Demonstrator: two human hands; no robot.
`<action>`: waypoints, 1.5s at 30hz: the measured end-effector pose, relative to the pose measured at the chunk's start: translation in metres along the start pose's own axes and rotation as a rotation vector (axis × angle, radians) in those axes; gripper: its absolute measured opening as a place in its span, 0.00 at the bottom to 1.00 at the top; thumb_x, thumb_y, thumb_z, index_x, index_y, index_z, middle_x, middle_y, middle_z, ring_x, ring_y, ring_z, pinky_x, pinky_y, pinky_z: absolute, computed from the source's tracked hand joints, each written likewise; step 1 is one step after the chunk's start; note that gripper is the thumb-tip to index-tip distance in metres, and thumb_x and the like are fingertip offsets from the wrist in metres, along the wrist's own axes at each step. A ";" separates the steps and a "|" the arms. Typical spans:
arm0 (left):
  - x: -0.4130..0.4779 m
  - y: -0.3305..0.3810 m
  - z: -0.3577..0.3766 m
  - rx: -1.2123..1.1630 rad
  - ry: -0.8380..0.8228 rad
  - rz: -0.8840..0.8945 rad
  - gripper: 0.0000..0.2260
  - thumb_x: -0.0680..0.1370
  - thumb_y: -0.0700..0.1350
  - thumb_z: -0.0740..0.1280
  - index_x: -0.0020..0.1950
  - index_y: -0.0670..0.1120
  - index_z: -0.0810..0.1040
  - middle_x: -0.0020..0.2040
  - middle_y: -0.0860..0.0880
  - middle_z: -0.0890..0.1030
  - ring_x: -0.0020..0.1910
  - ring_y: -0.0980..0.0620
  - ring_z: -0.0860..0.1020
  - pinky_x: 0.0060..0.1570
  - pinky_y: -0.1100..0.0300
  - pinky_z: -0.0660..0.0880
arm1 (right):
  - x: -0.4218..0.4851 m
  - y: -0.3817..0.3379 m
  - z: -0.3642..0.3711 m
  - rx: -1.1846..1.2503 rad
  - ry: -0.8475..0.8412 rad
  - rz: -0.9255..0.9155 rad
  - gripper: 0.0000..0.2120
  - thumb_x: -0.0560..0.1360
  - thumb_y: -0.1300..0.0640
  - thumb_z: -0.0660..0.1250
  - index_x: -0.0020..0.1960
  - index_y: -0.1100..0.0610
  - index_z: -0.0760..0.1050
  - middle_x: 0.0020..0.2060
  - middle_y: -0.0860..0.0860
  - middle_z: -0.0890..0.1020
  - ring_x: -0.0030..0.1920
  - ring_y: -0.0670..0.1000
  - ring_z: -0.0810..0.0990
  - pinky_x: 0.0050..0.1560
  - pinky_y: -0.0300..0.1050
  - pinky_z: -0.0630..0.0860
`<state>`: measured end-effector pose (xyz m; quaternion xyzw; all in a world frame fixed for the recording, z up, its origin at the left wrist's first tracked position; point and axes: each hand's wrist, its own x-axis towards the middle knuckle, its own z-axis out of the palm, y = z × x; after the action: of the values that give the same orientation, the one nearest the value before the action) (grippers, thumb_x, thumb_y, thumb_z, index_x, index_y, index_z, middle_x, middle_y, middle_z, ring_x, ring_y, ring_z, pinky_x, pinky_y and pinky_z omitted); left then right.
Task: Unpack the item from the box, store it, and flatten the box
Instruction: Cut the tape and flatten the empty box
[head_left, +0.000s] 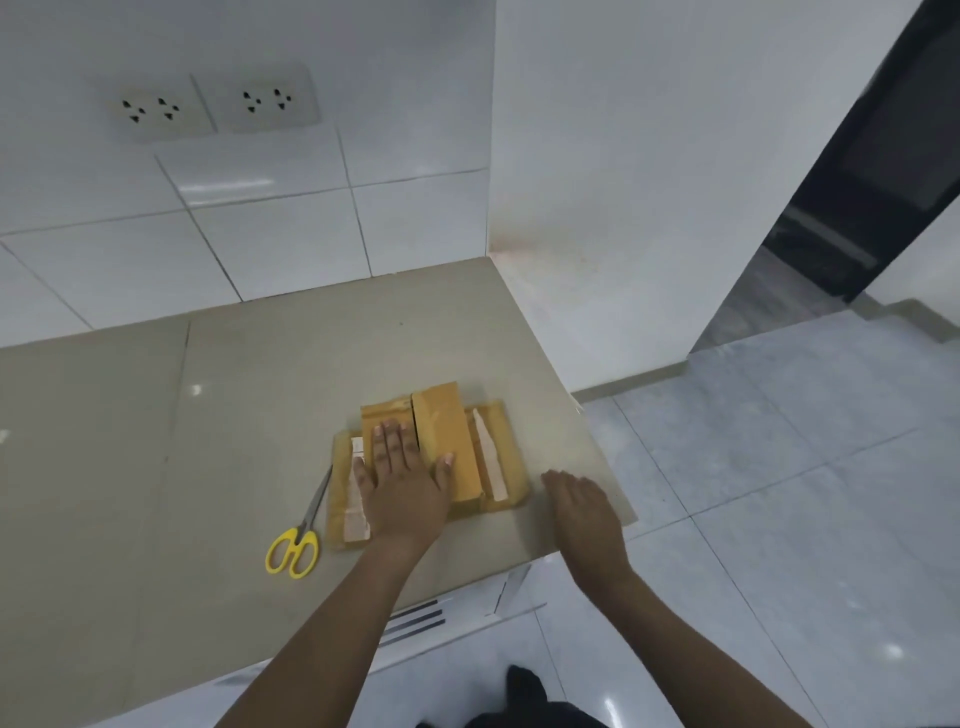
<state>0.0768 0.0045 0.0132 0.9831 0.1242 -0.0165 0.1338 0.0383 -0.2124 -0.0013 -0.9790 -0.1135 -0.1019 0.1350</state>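
A tan cardboard box (449, 447) lies pressed flat on the beige counter near its right end, flaps spread out to both sides, with strips of torn tape showing on the left and right flaps. My left hand (402, 480) rests palm down on the middle of the box, fingers spread. My right hand (584, 512) hovers flat just right of the box, near the counter's front right corner, holding nothing. No unpacked item is in view.
Yellow-handled scissors (298, 540) lie on the counter (182, 467) just left of the box. A white tiled wall with two socket plates (213, 104) stands behind. The counter ends at the right; grey floor tiles (779, 493) lie below.
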 end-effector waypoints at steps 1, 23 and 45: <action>0.000 0.000 0.000 -0.006 -0.003 0.000 0.33 0.79 0.62 0.44 0.78 0.44 0.47 0.80 0.45 0.48 0.78 0.47 0.42 0.74 0.42 0.41 | -0.006 -0.003 0.007 -0.028 -0.036 -0.004 0.19 0.66 0.64 0.77 0.56 0.60 0.78 0.48 0.55 0.84 0.46 0.54 0.83 0.53 0.49 0.80; -0.014 -0.035 -0.033 -0.460 -0.109 0.129 0.51 0.70 0.63 0.68 0.76 0.49 0.35 0.78 0.46 0.36 0.77 0.45 0.37 0.75 0.43 0.45 | 0.060 -0.100 -0.019 0.511 -0.081 0.168 0.26 0.78 0.47 0.59 0.72 0.56 0.61 0.68 0.55 0.70 0.65 0.57 0.70 0.63 0.55 0.70; -0.029 -0.078 -0.046 -1.554 -0.032 -0.479 0.11 0.80 0.40 0.58 0.56 0.41 0.78 0.48 0.42 0.81 0.44 0.48 0.79 0.45 0.49 0.75 | 0.122 -0.048 -0.027 1.062 -0.219 0.587 0.14 0.79 0.57 0.53 0.52 0.55 0.77 0.50 0.54 0.80 0.48 0.53 0.78 0.44 0.45 0.72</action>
<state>0.0291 0.0826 0.0392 0.5559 0.3052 0.0322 0.7725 0.1379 -0.1512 0.0642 -0.7733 0.1123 0.1111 0.6140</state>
